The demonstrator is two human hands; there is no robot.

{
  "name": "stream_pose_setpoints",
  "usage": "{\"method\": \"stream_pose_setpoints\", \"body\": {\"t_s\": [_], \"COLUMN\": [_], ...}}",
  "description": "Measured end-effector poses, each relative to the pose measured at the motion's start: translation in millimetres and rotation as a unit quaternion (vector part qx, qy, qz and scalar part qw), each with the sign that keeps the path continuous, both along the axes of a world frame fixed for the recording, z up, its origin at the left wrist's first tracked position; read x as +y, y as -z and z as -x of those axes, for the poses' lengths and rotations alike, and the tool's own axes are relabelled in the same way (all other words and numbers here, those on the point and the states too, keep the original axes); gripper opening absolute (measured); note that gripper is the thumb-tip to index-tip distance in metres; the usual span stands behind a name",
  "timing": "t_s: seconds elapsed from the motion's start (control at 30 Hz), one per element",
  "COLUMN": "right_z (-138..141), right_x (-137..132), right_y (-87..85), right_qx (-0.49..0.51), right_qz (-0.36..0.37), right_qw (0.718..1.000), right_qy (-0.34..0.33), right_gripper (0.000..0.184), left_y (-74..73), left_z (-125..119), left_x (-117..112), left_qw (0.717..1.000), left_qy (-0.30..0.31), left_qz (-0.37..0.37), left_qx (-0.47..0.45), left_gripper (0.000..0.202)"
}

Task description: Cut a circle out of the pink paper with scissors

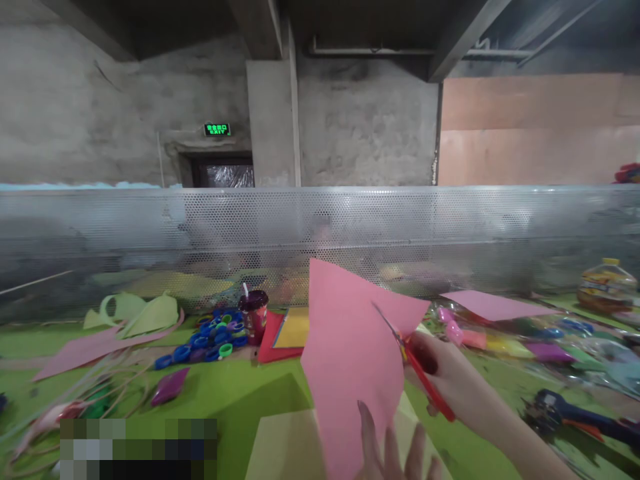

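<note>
A large pink paper sheet (353, 333) stands tilted up in front of me, with angled cut edges. My right hand (435, 373) grips red-handled scissors (425, 373) at the sheet's right side. Their dark blades lie over the paper near its upper right part. At the bottom, my left hand (395, 450) has its fingers spread against the near face of the pink sheet, holding it up; its palm and thumb are out of view. Beneath lies a pale yellow sheet (285, 443) on the green tabletop (235, 393).
Behind stands a perforated metal divider (240, 220). Blue rings (210, 340), a dark red cup with a straw (254, 317) and red and yellow sheets (290, 330) lie left of centre. On the right are another pink sheet (495, 305), wrapped coloured pieces (545, 350) and a dark blue tool (575, 407).
</note>
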State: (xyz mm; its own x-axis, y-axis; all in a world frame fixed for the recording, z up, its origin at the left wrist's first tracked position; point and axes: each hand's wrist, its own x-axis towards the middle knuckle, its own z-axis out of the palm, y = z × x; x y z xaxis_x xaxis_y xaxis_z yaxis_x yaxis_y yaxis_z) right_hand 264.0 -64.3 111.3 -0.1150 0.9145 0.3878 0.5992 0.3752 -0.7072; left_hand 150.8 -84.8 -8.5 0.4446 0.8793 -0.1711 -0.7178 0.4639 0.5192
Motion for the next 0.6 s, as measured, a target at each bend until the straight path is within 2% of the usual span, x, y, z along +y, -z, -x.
{"method": "stream_pose_setpoints", "body": {"t_s": [0.07,0.17,0.27,0.33,0.43,0.53,0.6], "right_z": [4.5,11.8,18.7,22.7,28.5,35.6,41.5], "right_x": [-4.5,-7.7,-5.5,-1.3,6.0,8.6,6.9], "right_y": [-1.4,1.6,11.9,21.6,35.0,42.0,44.9], "right_qx": [0.077,0.171,0.212,0.214,0.212,0.256,0.3], "right_qz": [0.037,0.066,0.045,0.047,0.065,0.09,0.135], "right_qw": [0.996,0.981,0.974,0.973,0.972,0.96,0.941], "right_qy": [-0.036,-0.059,-0.067,-0.075,-0.083,-0.071,-0.075], "right_gripper": [0.014,0.027,0.035,0.035,0.038,0.04,0.042], "left_y": [-16.8,-46.9,-64.6,-67.6,-64.5,-57.6,-51.5], "left_z": [-8.9,-8.5,5.3,17.2,34.0,52.5,69.6], "left_x": [-4.2,0.8,13.7,24.0,36.8,40.8,38.9], "left_qw": [0.997,0.982,0.973,0.972,0.977,0.948,0.901], "left_qy": [-0.052,-0.153,-0.184,-0.183,-0.195,-0.295,-0.354], "left_qz": [0.04,0.025,0.008,-0.04,-0.044,-0.108,-0.143], "left_qx": [-0.035,-0.108,-0.138,-0.142,-0.074,0.041,0.204], "left_gripper": [0.072,0.049,0.03,0.02,0.007,0.021,0.04]}}
